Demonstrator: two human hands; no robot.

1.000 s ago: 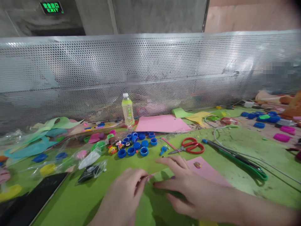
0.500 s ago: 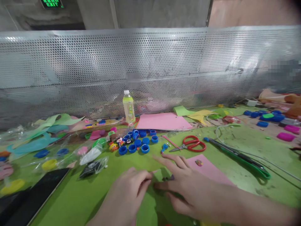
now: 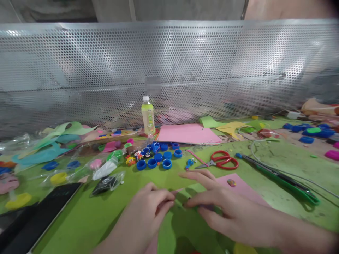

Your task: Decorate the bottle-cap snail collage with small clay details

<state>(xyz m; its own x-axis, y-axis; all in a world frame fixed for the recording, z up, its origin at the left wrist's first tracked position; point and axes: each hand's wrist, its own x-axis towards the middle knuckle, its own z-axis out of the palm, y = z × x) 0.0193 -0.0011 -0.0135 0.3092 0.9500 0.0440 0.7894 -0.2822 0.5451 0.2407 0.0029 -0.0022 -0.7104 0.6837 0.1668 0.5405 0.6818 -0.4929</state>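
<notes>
My left hand (image 3: 147,211) is low in the middle, with thumb and fingers pressed together at the left edge of a green sheet of paper (image 3: 172,229). What those fingers pinch, if anything, is hidden. Over the same sheet, my right hand (image 3: 225,208) is held with its fingers spread and slightly bent. A small purplish piece (image 3: 205,206) shows partly beneath its fingers. Pink paper (image 3: 246,190) sticks out beyond the right hand and carries a small multicoloured lump (image 3: 231,182). Beyond the hand lie red-handled scissors (image 3: 224,161) and a small blue figure (image 3: 190,163).
Several blue caps (image 3: 152,163) and small figures stand in front of a drink bottle (image 3: 148,116). A black phone-like slab (image 3: 42,218) lies at left, near plastic bags (image 3: 107,185). Green-handled long tool (image 3: 280,180) and white cable (image 3: 296,176) lie right. Perforated metal panel (image 3: 169,70) stands behind.
My right hand has shifted slightly right, its fingers now further from my left hand and covering the small dark pieces. The left hand keeps its pinched pose. The view has tilted slightly down.
</notes>
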